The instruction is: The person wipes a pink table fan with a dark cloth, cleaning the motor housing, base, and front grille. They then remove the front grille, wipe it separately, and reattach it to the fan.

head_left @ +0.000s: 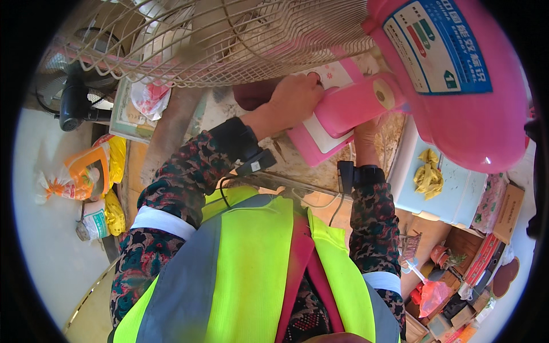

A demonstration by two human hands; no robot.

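A pink electric fan stands tilted in front of me, its motor housing (457, 128) at the upper right and its wire cage (229, 48) across the top. Below the housing, a pink neck (349, 108) runs down to a pink and white base (323, 137). My left hand (294, 103) is closed on a dark maroon cloth (254, 94) and rests against the left side of the base and neck. Beneath the neck, my right hand (366, 134) reaches up against the fan, its fingers mostly hidden by the stand.
The fan is on a worn, stained tabletop (214, 114). On the right stands a pale blue box (452, 194) with a crumpled yellow cloth (429, 174) on top. Bags (91, 171) and a black fan (74, 97) are at the left. Boxes (509, 214) and clutter lie lower right.
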